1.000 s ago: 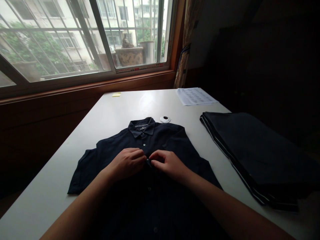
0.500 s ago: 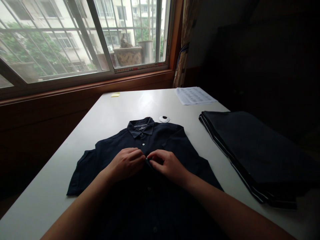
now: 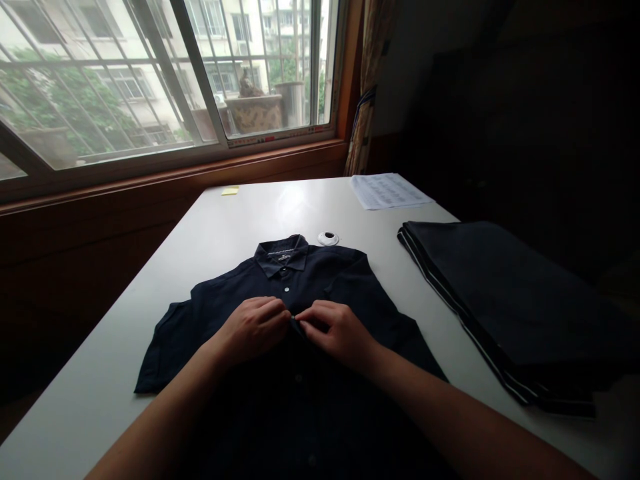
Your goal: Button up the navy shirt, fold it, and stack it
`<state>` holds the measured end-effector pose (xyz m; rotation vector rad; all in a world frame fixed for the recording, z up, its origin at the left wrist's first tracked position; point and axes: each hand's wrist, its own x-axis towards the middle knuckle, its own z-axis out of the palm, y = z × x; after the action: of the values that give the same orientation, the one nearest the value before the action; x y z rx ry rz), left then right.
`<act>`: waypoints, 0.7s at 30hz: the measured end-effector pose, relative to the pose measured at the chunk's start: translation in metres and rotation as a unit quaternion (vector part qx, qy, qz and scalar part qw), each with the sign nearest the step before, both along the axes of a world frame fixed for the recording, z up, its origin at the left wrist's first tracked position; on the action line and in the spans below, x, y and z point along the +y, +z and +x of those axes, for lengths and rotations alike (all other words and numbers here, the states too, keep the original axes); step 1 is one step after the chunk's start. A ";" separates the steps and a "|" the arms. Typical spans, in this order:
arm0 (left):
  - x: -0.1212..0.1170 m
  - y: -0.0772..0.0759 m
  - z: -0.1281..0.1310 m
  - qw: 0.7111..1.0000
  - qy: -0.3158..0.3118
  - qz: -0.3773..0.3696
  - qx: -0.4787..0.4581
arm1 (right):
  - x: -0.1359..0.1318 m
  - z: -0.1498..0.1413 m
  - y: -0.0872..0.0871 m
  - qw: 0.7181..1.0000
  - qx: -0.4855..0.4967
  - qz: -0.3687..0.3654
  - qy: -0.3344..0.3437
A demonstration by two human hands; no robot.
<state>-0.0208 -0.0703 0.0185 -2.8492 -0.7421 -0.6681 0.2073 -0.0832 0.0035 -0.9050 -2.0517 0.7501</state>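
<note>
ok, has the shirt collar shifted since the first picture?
No, no visible shift: the collar sits in the same spot beside the white ring on the table.

The left hand (image 3: 255,327) and right hand (image 3: 343,333) pinch the front of a dark shirt (image 3: 227,288) on a white table (image 3: 195,240).

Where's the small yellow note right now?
In the head view, the yellow note lies near the far-left corner of the white table, below the window in the picture and beyond the dark shirt.
</note>
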 end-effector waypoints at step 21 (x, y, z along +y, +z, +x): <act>0.006 -0.011 -0.009 0.999 0.010 -0.025 -0.027 | -0.001 0.003 -0.005 1.000 0.001 0.014 0.006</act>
<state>-0.0297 -0.0648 0.0076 -2.8752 -0.8072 -0.7373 0.2098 -0.0841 -0.0014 -0.8759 -2.0622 0.7272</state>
